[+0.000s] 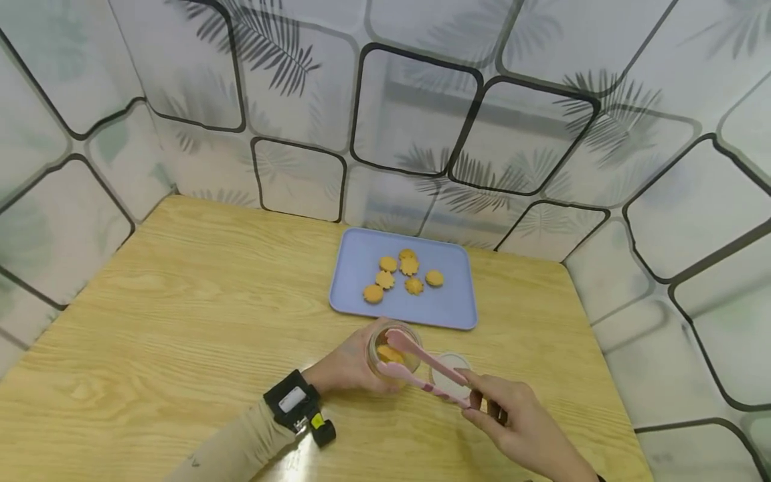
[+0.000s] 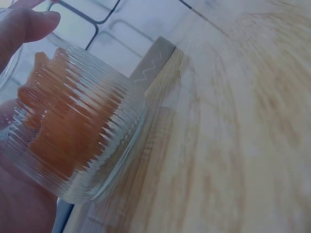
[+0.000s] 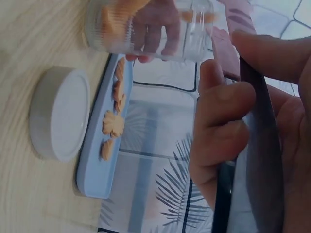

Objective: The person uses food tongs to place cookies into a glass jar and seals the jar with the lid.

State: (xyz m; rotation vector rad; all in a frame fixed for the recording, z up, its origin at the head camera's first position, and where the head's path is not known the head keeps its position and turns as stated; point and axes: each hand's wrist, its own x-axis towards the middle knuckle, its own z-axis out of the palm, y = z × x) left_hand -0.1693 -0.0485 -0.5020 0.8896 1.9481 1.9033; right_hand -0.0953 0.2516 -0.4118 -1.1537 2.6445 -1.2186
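Note:
My left hand (image 1: 349, 361) grips a ribbed clear glass jar (image 2: 119, 131) from its left side, the mouth facing up. Several golden cookies (image 2: 68, 116) lie inside the jar. In my right hand (image 1: 518, 418) are pink tongs (image 1: 442, 369), the fingers and thumb holding their arms. The tongs' tips are at the jar's mouth, spread apart in the head view. Through the glass in the right wrist view, a cookie (image 3: 197, 17) shows near the mouth; whether the tongs touch it I cannot tell.
Behind the jar, a blue tray (image 1: 446, 308) holds several cookies, some flower-shaped (image 1: 413, 286). A round white lid (image 3: 70, 114) lies on the wooden table (image 1: 199, 288), partly behind the tongs. Patterned curtain (image 1: 415, 107) encloses the table's back and sides.

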